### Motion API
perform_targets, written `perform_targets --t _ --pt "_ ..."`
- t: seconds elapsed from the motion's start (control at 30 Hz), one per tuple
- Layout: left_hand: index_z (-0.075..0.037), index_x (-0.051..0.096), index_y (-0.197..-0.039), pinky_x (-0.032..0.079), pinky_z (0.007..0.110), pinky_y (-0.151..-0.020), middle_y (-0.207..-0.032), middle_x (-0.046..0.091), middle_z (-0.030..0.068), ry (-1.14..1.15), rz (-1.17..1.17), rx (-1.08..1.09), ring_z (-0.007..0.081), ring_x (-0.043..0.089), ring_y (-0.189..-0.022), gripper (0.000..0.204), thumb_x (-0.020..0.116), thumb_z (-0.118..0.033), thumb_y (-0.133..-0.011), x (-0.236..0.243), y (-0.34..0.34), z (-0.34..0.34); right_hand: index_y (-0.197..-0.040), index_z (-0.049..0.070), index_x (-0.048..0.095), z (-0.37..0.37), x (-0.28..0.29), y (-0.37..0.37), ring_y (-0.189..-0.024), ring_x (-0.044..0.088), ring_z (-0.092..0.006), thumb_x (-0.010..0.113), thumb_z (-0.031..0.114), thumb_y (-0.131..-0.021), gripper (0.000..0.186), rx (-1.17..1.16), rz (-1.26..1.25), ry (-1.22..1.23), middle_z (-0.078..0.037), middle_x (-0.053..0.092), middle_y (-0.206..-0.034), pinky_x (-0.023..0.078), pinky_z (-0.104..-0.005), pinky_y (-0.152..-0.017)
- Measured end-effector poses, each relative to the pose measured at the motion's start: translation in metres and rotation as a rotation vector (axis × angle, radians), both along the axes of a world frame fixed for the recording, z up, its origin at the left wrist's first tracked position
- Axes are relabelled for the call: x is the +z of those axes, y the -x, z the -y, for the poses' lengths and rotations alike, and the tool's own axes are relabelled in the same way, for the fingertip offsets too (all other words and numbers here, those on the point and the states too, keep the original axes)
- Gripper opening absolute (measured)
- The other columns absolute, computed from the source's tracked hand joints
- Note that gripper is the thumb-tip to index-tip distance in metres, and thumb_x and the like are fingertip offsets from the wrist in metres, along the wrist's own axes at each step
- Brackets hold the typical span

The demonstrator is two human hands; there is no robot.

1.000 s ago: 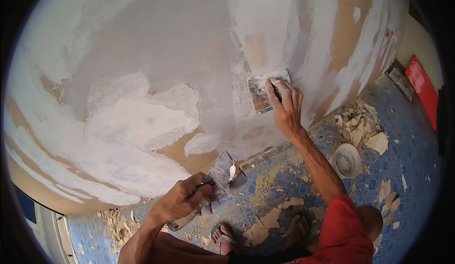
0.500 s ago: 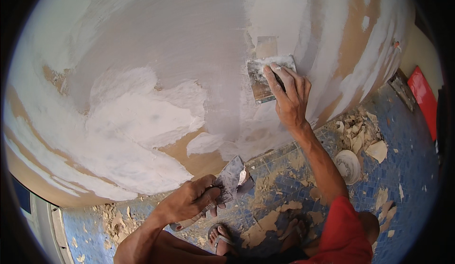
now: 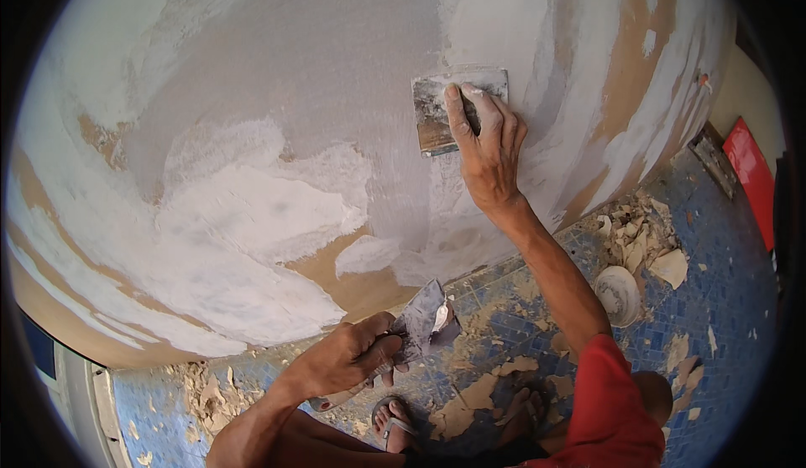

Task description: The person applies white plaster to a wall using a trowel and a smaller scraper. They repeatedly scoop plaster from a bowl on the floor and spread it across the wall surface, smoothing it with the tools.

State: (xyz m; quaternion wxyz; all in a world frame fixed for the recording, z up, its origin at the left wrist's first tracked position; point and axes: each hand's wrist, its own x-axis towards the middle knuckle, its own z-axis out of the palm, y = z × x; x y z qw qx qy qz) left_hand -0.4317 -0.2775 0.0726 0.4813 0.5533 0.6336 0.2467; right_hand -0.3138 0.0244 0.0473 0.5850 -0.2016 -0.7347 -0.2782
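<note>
My right hand (image 3: 491, 149) grips a flat, square putty spreader (image 3: 433, 120) smeared with white and brown. The spreader lies against the wall (image 3: 294, 57), which carries patches of grey and white filler with bare tan streaks between them. Lower down, beside the wall's foot, my left hand (image 3: 348, 357) is closed round the handle of a putty knife (image 3: 413, 327). White paste sits near the tip of that grey-crusted blade. A small dark piece shows behind the blade, and I cannot make out what it is.
Blue tiled floor (image 3: 714, 300) runs below the wall, strewn with peeled flakes (image 3: 642, 237). A whitish round tub (image 3: 617, 296) stands right of my right forearm. A red panel (image 3: 750, 178) leans at the far right. My sandalled foot (image 3: 392, 422) is between my arms.
My right hand has slid the spreader up and left along the wall. A small beige square above it no longer shows. My left hand with the putty knife has shifted slightly right.
</note>
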Motion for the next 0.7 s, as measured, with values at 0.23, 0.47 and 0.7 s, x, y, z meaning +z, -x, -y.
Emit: perform_targets --t 0.23,0.47,0.7 --pt "0.004 0.057 -0.112 0.054 0.038 -0.069 -0.089 0.074 0.0167 -0.030 -0.023 -0.010 0.0229 0.074 -0.075 0.021 0.050 -0.015 -0.108 0.000 0.004 0.004 -0.149 0.013 0.054 0.019 -0.051 -0.044 -0.124 0.050 -0.0280 0.062 -0.004 -0.092 0.060 0.061 0.114 0.194 -0.010 0.050 -0.140 0.039 -0.0473 -0.101" --pt "0.006 0.057 -0.113 0.055 0.039 -0.069 -0.088 0.074 0.0174 -0.030 -0.007 -0.027 0.0241 0.074 -0.075 0.022 0.050 -0.015 -0.108 0.004 0.004 0.001 -0.151 0.008 0.048 0.004 0.007 -0.015 -0.111 0.053 -0.0306 0.061 -0.010 -0.089 0.066 -0.007 -0.234 0.237 -0.013 0.053 -0.130 0.042 -0.0478 -0.092" --pt "0.006 0.057 -0.112 0.055 0.039 -0.069 -0.088 0.074 0.0176 -0.029 -0.048 -0.028 0.0239 0.073 -0.074 0.023 0.051 -0.016 -0.108 0.005 0.000 0.000 -0.145 0.012 0.059 0.052 -0.022 0.012 -0.119 0.056 -0.0234 0.067 0.002 -0.092 0.055 0.113 -0.021 0.113 -0.006 0.059 -0.130 0.041 -0.0427 -0.093"
